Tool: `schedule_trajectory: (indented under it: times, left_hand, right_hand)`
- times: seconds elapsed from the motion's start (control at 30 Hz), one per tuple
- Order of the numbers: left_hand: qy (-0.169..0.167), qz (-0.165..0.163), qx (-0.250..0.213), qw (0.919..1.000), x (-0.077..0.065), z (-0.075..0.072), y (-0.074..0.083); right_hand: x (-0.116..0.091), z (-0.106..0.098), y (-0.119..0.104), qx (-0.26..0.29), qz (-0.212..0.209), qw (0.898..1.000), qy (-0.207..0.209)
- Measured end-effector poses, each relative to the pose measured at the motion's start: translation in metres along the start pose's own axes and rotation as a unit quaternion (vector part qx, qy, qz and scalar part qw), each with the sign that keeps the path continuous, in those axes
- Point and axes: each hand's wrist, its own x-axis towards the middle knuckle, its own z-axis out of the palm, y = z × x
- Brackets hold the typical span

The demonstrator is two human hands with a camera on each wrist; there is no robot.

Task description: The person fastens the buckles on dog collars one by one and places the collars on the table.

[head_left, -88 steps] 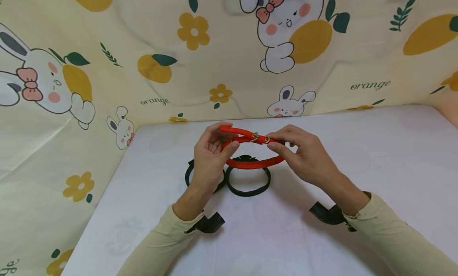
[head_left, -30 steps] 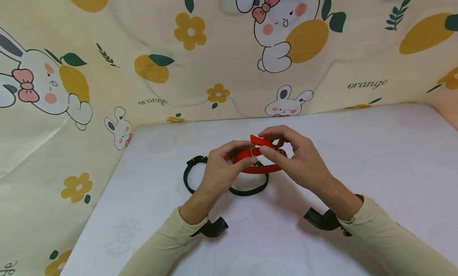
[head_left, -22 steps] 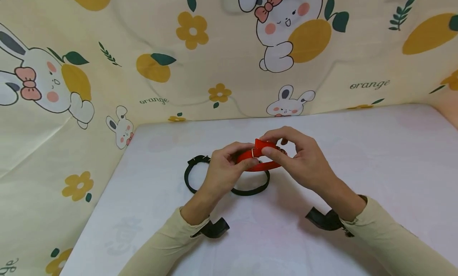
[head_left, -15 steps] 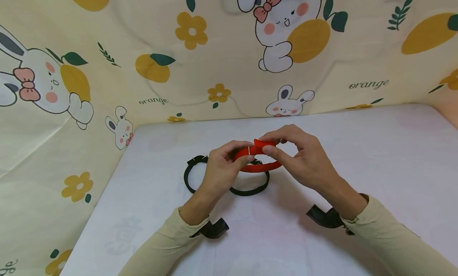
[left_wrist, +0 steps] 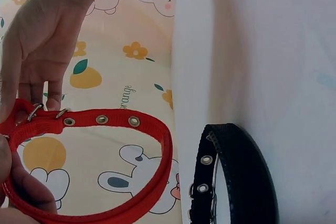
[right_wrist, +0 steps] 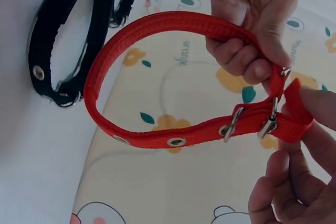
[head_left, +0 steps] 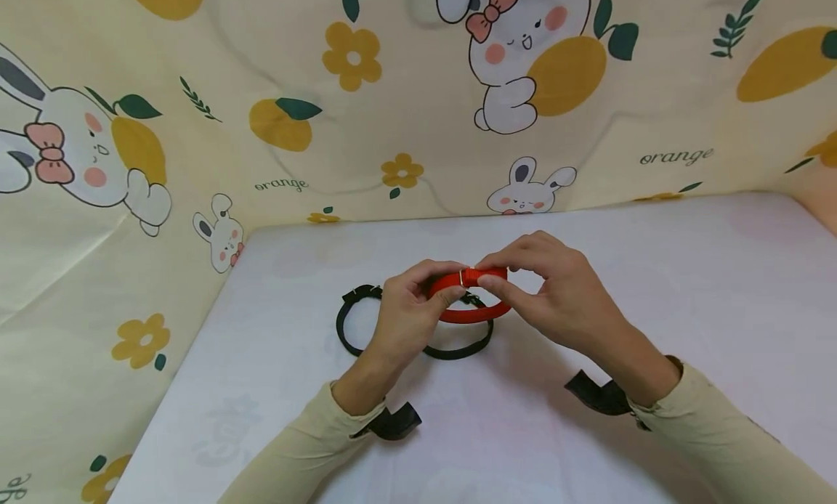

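Above the table, both hands hold a red collar [head_left: 474, 316] with metal eyelets. My left hand [head_left: 408, 308] pinches its left side between thumb and fingers, close to the metal buckle [right_wrist: 268, 127]. The right hand [head_left: 565, 293] pinches the strap's loose end [right_wrist: 296, 98], which runs through the buckle and bends back, as the right wrist view shows. Under the hands lie two black collars on the table. The left one [head_left: 356, 295] is partly hidden by my left hand, and the right one [head_left: 458, 355] is partly behind the red collar.
A white cover lies over the table [head_left: 497, 431]. Behind and to the left stands a cream cloth [head_left: 405, 97] printed with rabbits, flowers and oranges. Dark straps sit on both wrists, the left one [head_left: 395, 422] and the right one [head_left: 598, 393].
The left hand has shifted right, and the red collar has turned in the hands. The strap's end, which stuck up a second ago, is now pulled down between the right fingers.
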Motion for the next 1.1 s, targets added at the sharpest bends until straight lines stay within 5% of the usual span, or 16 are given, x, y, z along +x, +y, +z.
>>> schedule_trajectory:
  times: [0.7,0.93,1.1]
  left_hand:
    - [0.019,-0.013,0.019,0.9996,-0.0002,-0.0006,0.0021]
    - [-0.002,-0.01,-0.011,0.9999,0.0006,-0.0004,0.0019]
    - [-0.004,-0.029,-0.04,0.9988,0.0019,-0.0016,0.0022]
  right_hand:
    - [-0.0005,0.0074,-0.0003,-0.006,-0.014,1.0,0.015]
    - [0.0003,0.0076,0.0018,0.0,-0.02,1.0,0.012]
    - [0.0019,0.0044,0.004,-0.011,0.013,0.999,-0.028]
